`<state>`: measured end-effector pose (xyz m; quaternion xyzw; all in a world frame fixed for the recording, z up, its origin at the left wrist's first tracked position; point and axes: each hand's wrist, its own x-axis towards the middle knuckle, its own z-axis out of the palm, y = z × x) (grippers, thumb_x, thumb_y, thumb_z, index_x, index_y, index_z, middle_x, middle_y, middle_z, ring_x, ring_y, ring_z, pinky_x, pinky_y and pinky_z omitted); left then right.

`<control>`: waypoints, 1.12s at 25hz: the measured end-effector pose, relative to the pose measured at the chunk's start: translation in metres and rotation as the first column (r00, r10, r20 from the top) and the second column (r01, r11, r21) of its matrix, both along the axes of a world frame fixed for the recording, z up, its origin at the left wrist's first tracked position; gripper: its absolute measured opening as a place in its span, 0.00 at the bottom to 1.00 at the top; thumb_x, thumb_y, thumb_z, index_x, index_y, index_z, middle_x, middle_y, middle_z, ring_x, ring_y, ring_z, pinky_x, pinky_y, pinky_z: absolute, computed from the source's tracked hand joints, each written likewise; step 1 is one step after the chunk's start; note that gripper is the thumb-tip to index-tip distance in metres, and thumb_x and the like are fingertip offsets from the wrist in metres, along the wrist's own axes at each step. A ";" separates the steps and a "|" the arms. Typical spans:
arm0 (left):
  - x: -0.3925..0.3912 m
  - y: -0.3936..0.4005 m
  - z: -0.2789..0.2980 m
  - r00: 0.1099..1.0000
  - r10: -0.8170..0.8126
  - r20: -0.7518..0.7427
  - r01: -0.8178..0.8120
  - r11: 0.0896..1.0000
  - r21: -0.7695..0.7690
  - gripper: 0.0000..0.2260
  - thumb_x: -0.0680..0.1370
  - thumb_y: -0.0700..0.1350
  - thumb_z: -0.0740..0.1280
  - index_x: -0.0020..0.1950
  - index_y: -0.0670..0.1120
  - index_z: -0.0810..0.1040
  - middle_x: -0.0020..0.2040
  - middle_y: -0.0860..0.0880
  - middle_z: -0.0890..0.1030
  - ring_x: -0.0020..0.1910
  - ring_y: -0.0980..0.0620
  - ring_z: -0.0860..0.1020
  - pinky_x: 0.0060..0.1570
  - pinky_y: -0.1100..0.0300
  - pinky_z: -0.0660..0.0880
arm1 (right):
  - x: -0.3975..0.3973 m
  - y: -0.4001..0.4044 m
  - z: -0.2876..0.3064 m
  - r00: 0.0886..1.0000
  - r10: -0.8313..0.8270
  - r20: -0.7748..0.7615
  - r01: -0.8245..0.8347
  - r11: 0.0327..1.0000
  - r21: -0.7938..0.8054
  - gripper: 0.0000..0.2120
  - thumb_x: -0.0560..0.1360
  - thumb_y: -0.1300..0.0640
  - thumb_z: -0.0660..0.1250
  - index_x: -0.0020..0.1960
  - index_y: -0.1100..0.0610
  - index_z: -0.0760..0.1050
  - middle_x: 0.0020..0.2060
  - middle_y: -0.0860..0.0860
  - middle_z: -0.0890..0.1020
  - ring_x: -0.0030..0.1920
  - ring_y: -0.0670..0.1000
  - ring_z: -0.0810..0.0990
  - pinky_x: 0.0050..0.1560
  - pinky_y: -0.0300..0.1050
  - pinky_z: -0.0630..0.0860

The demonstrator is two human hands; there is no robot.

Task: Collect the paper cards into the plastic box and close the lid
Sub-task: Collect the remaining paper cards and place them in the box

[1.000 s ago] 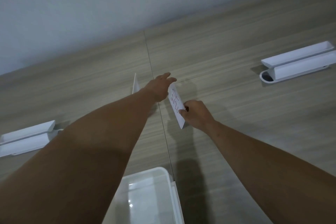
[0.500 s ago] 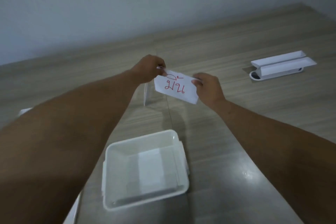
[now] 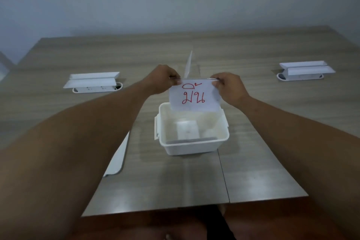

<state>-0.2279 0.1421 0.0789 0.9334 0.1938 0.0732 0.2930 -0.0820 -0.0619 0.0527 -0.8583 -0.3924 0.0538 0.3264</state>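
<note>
A white paper card [image 3: 194, 96] with red handwriting hangs upright above the far rim of the white plastic box [image 3: 191, 147]. My left hand [image 3: 162, 81] pinches its top left corner and my right hand [image 3: 228, 87] pinches its top right corner. The box stands open in the middle of the wooden table, with some white paper lying on its floor. Its white lid [image 3: 117, 159] lies flat on the table to the left of the box, partly hidden under my left forearm. Behind my hands another white card [image 3: 188, 64] stands upright on the table.
Two white flip-up socket boxes are set into the table, one at the left [image 3: 93, 83] and one at the far right [image 3: 304, 71]. The table's near edge [image 3: 194, 207] runs below the box. A grey wall rises behind the table.
The card has swung from edge-on to facing me and come toward me, from the table's middle to above the box. Both hands now hold its top corners; the view tilted down.
</note>
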 end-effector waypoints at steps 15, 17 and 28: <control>-0.084 -0.050 -0.100 0.935 -0.130 -0.330 0.118 0.991 -0.058 0.10 0.77 0.41 0.66 0.52 0.40 0.85 0.53 0.45 0.85 0.54 0.48 0.81 0.56 0.59 0.75 | -0.074 -0.047 -0.070 0.981 0.136 -0.138 -0.178 0.917 -0.358 0.12 0.78 0.64 0.63 0.58 0.62 0.81 0.59 0.55 0.83 0.62 0.55 0.78 0.62 0.41 0.69; -0.083 -0.052 -0.106 0.920 -0.154 -0.361 0.149 0.988 -0.042 0.09 0.77 0.41 0.65 0.49 0.39 0.85 0.48 0.44 0.86 0.50 0.49 0.80 0.53 0.58 0.75 | -0.076 -0.050 -0.078 0.976 0.155 -0.152 -0.204 0.895 -0.397 0.13 0.77 0.67 0.62 0.57 0.63 0.81 0.58 0.55 0.83 0.62 0.56 0.78 0.63 0.44 0.72; -0.051 -0.032 -0.087 0.969 0.019 -0.247 -0.045 0.994 -0.104 0.12 0.76 0.42 0.64 0.54 0.40 0.85 0.55 0.44 0.85 0.58 0.47 0.80 0.63 0.57 0.74 | -0.040 -0.030 -0.064 0.991 0.099 -0.087 -0.124 0.925 -0.360 0.14 0.79 0.60 0.59 0.56 0.61 0.81 0.55 0.55 0.85 0.57 0.56 0.80 0.59 0.47 0.75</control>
